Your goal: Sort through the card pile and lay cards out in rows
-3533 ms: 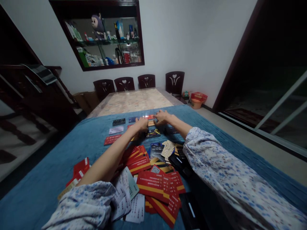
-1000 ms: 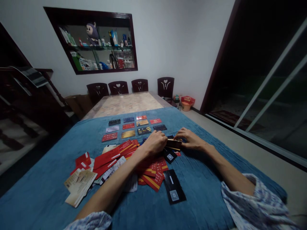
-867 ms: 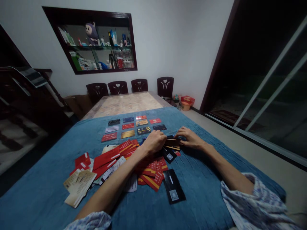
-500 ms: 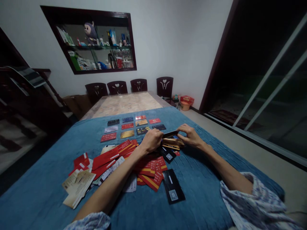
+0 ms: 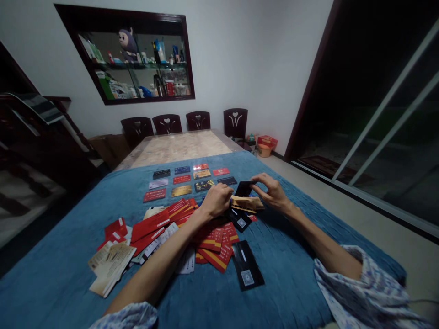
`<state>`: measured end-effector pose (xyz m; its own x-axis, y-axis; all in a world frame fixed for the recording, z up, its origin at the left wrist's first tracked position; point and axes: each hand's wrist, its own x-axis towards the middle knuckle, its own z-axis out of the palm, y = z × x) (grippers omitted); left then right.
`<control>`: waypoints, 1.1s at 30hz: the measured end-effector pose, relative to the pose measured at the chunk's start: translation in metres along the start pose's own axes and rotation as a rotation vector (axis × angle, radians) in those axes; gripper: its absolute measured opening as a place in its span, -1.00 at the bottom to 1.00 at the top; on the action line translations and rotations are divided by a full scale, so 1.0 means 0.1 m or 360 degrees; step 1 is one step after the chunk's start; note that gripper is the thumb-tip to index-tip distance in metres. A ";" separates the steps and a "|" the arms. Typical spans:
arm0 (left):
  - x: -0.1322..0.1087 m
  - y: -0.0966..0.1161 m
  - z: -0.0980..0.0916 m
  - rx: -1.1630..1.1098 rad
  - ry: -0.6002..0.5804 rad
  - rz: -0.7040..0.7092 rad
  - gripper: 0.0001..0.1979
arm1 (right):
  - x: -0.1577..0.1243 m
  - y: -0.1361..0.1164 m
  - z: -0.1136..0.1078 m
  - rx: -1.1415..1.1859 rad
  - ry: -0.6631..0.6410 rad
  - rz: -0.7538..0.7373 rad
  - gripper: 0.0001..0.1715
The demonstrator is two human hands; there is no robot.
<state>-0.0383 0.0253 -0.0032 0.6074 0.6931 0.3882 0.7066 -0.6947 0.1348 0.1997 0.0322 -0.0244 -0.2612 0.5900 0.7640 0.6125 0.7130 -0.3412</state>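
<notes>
My left hand (image 5: 217, 201) is closed around one end of a small stack of cards (image 5: 247, 204), held just above the blue cloth (image 5: 295, 274). My right hand (image 5: 272, 193) pinches a single dark card (image 5: 244, 188), tilted up off the top of that stack. Below the hands lies a loose heap of red, black and pale cards (image 5: 209, 240). Beyond them, several cards (image 5: 181, 179) lie flat in neat rows.
A black card (image 5: 247, 271) lies apart near me. A few pale cards (image 5: 109, 267) sit at the left. Past the cloth is a marble tabletop (image 5: 181, 148) with dark chairs (image 5: 197, 121), a wall shelf (image 5: 137, 59) and a glass door (image 5: 387, 137) at the right.
Both hands came back from the far rows to the heap, gathered a small stack and lifted it. The right hand has now raised one dark card off the top.
</notes>
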 end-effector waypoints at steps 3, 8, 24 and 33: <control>0.00 -0.01 0.02 -0.0058 0.0098 0.0007 -0.77 | 0.01 -0.01 -0.01 -0.0107 0.0038 -0.0072 -0.77; 0.02 0.00 0.05 -0.0226 0.0355 0.0035 -0.73 | 0.03 -0.04 -0.03 -0.0253 -0.0001 -0.0218 -0.75; 0.00 0.14 0.12 -0.0458 0.0226 -0.0050 -0.84 | 0.03 -0.13 0.14 -0.0294 -0.0249 -0.0289 -0.69; -0.02 0.07 0.13 -0.0492 0.0206 -0.0103 -0.79 | -0.01 -0.11 0.12 -0.0248 -0.0311 -0.0254 -0.77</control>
<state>-0.0295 0.0215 -0.0146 0.4998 0.7210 0.4799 0.5865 -0.6895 0.4250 0.1845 0.0289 -0.0277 -0.4928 0.5475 0.6763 0.6555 0.7448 -0.1253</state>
